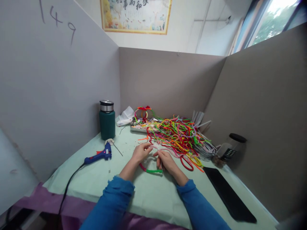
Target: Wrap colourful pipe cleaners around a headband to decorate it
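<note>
My left hand (142,152) pinches a pipe cleaner at thumb and forefinger, above the middle of the table. Bent into an open loop, the fuzzy pipe cleaner (154,171) runs from pink-red under the left hand to green at its lower right. A thin pale strand rises from the green end toward my right hand (166,160), whose fingers are closed on the loop's right side. Pale pink stems show between and behind the fingertips. Just beyond lies a tangled heap of colourful pipe cleaners (177,134).
At left, a blue glue gun (98,156) with a black cord lies before a green bottle (107,124). A metal tray (139,130) of small pieces stands behind. Red-handled scissors (187,163), a black slab (229,195) and a tilted jar (230,148) lie right. Grey partitions enclose the table.
</note>
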`<control>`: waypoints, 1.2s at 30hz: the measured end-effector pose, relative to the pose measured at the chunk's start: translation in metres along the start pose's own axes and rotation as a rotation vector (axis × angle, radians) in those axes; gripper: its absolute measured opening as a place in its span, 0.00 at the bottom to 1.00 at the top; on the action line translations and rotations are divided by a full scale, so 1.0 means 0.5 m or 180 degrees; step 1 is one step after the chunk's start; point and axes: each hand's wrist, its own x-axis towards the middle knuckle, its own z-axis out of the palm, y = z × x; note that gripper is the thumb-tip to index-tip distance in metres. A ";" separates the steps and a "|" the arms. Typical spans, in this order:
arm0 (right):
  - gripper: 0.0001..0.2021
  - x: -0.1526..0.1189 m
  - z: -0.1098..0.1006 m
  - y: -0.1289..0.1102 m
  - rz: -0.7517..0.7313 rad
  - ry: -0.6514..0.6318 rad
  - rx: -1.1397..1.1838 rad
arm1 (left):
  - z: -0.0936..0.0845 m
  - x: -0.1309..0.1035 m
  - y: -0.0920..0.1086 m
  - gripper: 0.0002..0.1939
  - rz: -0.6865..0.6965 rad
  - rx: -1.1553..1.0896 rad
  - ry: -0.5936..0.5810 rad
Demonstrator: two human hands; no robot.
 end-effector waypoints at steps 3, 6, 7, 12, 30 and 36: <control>0.20 -0.003 0.010 -0.002 -0.0029 -0.0069 -0.0304 | -0.001 -0.002 0.000 0.17 0.0490 0.0468 -0.0039; 0.24 -0.002 0.006 0.000 -0.0166 -0.0063 -0.0707 | 0.001 -0.004 0.002 0.15 0.0586 0.0608 -0.0169; 0.25 0.000 0.000 0.000 -0.0270 0.0074 -0.0930 | 0.001 -0.005 0.003 0.14 0.0567 0.0635 -0.0232; 0.20 0.033 -0.061 -0.005 -0.0795 0.1779 -0.2629 | 0.001 -0.008 0.009 0.13 0.0462 0.0924 -0.0373; 0.12 0.047 -0.092 -0.018 -0.1499 0.2028 -0.1166 | 0.007 -0.001 -0.009 0.12 0.0124 0.0841 -0.0450; 0.16 0.032 -0.040 -0.033 -0.0989 0.1256 0.0512 | 0.007 -0.006 0.003 0.13 0.0219 0.0840 -0.0583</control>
